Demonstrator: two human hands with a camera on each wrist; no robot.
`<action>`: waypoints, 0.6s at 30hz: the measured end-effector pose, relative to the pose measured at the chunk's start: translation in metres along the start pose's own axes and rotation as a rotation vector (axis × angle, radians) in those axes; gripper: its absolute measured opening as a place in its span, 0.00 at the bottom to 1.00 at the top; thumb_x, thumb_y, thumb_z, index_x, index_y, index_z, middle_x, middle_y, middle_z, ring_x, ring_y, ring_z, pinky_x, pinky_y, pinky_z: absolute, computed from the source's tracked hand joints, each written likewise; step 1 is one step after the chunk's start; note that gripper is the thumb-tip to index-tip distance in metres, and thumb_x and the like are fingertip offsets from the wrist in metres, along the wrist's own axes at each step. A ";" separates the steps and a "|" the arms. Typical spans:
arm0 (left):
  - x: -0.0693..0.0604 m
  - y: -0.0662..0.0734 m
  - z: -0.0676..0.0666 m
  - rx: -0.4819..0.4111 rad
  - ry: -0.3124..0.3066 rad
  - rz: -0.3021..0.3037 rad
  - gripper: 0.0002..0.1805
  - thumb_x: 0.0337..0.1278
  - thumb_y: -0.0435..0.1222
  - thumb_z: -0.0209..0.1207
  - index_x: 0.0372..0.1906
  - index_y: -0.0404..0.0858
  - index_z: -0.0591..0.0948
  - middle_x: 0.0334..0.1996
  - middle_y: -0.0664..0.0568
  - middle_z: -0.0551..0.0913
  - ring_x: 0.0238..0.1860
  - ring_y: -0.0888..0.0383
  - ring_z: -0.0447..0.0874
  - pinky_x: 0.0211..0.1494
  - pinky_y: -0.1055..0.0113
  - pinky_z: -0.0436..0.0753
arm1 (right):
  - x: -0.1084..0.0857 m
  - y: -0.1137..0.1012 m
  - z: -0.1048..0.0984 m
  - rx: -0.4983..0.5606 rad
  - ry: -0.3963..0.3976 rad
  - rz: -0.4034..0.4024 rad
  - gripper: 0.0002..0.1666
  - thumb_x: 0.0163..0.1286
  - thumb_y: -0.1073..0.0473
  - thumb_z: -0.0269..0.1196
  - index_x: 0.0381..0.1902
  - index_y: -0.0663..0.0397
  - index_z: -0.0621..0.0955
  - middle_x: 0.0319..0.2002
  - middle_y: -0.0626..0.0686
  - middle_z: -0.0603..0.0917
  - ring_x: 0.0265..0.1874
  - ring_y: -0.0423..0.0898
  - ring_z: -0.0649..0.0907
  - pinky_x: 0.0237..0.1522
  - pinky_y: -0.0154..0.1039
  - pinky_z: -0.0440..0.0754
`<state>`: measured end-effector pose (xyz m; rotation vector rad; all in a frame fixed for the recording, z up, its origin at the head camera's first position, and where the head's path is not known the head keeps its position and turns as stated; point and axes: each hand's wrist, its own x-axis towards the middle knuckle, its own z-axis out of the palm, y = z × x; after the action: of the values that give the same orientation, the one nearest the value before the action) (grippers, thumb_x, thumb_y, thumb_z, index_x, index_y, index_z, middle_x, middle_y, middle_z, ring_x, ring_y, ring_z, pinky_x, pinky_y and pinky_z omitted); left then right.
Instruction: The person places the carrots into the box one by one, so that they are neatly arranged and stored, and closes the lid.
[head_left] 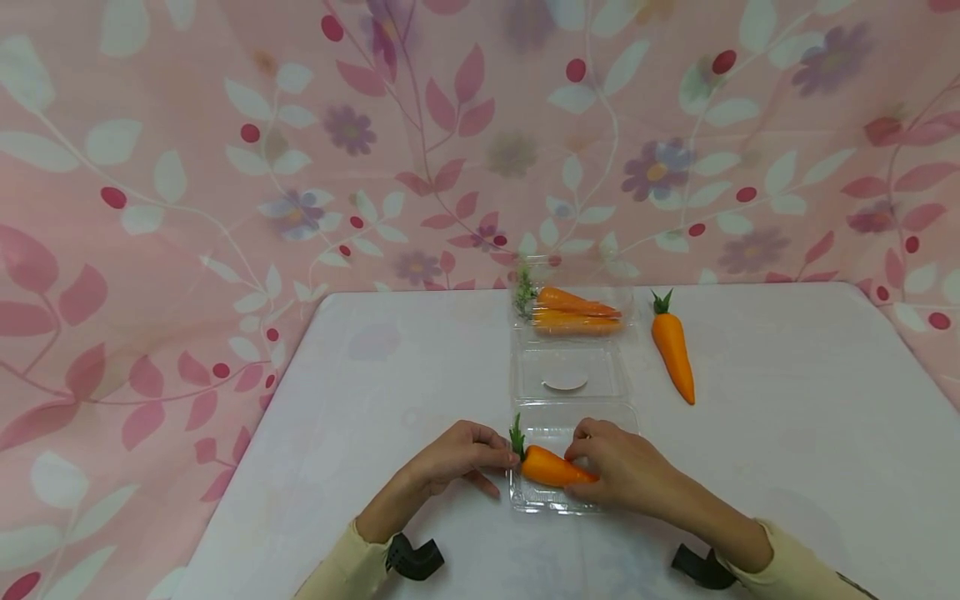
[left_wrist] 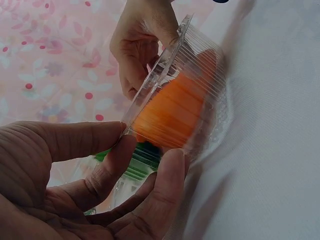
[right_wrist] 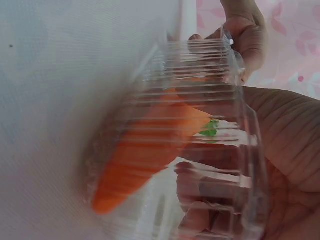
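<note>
An orange toy carrot (head_left: 551,467) with a green top lies in a clear plastic clamshell box (head_left: 540,503) near the front of the table. My left hand (head_left: 468,457) is at the box's left side, beside the green top; in the left wrist view its fingers (left_wrist: 107,172) pinch the box's rim. From the right, my right hand (head_left: 626,467) reaches into the box and holds the carrot near its tapered end, thumb on the near side. Through the ribbed plastic, the right wrist view shows the carrot (right_wrist: 145,150) slanting along the box beside my right fingers.
Behind the open box's lid (head_left: 570,375), another clear box (head_left: 626,292) holds orange carrots (head_left: 577,321) with green tops. A loose carrot (head_left: 673,354) lies to its right on the white table (head_left: 787,433). A pink floral cloth (head_left: 450,125) hangs behind.
</note>
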<state>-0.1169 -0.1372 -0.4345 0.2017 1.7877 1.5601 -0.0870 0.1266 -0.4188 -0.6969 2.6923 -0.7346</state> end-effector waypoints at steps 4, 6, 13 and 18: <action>0.000 -0.001 -0.001 0.002 0.000 -0.007 0.09 0.58 0.32 0.64 0.33 0.27 0.82 0.30 0.49 0.81 0.34 0.54 0.83 0.34 0.55 0.87 | -0.002 0.000 -0.005 -0.021 0.023 0.017 0.16 0.52 0.49 0.77 0.39 0.45 0.88 0.39 0.43 0.77 0.34 0.40 0.73 0.31 0.34 0.77; 0.000 -0.002 -0.001 0.006 0.004 -0.010 0.09 0.58 0.32 0.65 0.33 0.27 0.81 0.29 0.48 0.81 0.34 0.54 0.83 0.34 0.56 0.87 | -0.003 0.000 -0.008 -0.026 0.035 0.029 0.16 0.52 0.49 0.77 0.39 0.43 0.88 0.40 0.43 0.77 0.35 0.40 0.73 0.32 0.34 0.77; 0.000 -0.002 -0.002 0.010 0.002 -0.009 0.09 0.58 0.32 0.65 0.33 0.27 0.81 0.30 0.48 0.81 0.34 0.54 0.83 0.34 0.56 0.87 | -0.007 0.003 -0.017 -0.018 0.072 0.028 0.17 0.55 0.46 0.76 0.41 0.43 0.87 0.42 0.44 0.78 0.37 0.40 0.75 0.35 0.35 0.78; 0.001 -0.002 -0.002 0.008 -0.001 -0.008 0.09 0.58 0.32 0.64 0.33 0.28 0.81 0.30 0.48 0.81 0.35 0.53 0.83 0.34 0.57 0.87 | -0.010 0.007 -0.027 0.009 0.099 0.051 0.18 0.56 0.45 0.74 0.42 0.44 0.87 0.43 0.44 0.79 0.41 0.43 0.77 0.38 0.37 0.79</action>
<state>-0.1175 -0.1388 -0.4367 0.1994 1.7920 1.5470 -0.0907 0.1476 -0.3989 -0.6027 2.7826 -0.7876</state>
